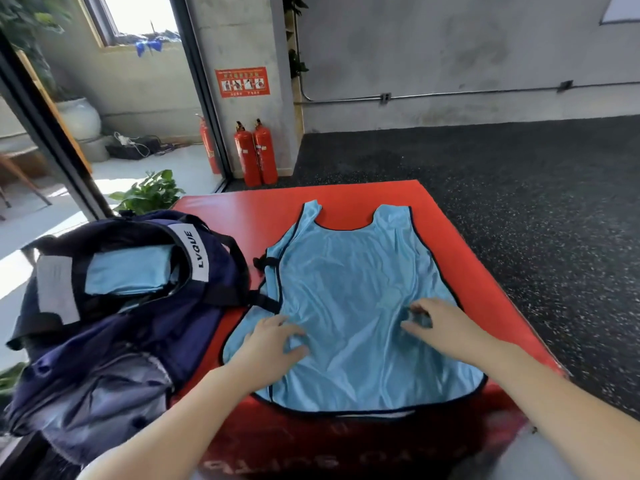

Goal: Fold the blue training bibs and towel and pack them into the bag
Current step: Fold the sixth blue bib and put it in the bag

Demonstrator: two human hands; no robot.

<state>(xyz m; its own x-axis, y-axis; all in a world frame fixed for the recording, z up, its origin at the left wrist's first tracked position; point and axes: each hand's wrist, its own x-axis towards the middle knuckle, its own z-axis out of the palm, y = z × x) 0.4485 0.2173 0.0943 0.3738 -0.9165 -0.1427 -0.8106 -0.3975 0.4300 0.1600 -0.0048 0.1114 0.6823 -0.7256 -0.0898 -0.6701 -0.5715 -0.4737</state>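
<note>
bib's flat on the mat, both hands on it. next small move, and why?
Probably fold it in half sideways, one side edge over the other. The bib lies spread flat, unfolded, on the red mat, with left hand and right hand resting on it; the bag beside it holds folded blue cloth.

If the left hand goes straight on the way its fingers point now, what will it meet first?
The left hand rests on the blue bib with fingers pointing up and right, toward the right hand. It would probably slide over bib fabric only, then meet the right hand first, if it keeps that line.
</note>
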